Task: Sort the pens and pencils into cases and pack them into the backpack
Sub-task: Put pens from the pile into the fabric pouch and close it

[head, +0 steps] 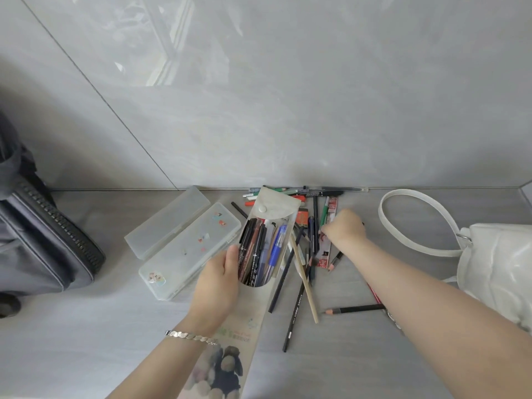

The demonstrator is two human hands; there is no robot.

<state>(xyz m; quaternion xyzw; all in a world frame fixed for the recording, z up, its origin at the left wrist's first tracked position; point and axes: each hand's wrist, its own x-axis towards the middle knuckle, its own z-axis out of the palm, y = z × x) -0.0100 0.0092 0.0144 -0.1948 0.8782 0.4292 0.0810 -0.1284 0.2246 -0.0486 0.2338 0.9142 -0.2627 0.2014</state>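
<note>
Fingers of left hand: the thumb (231,262) and the other fingers are curled around the side of a long translucent soft pouch (275,207) with a white snap flap. The left hand (217,283) holds it above the floor, with the flap end towards the wall.
Fingers of right hand: the fingertips (326,233) are bent down into the loose pile. They touch it beside a red and white packet (326,250), but I cannot tell if they pinch anything. The right hand (347,228) shows its back to the camera.
Pens in pouch: black, brown and blue pens (275,249) lie packed together inside the open pouch.
Loose pile: mixed pens and pencils (305,280) lie scattered on the grey tiled floor (115,326), between the pouch and the wall (288,110). One black pencil (357,309) lies apart, near the right forearm.
Hard cases: two frosted plastic shells (190,251) lie side by side, touching, left of the pouch. I cannot tell if they are one open case or two.
Backpack: the dark grey backpack (43,240) lies at the far left, well apart from the pile.
Other things: a white handbag (495,260) with a long strap is at the right, and a silver bracelet (190,336) is on the left wrist.
</note>
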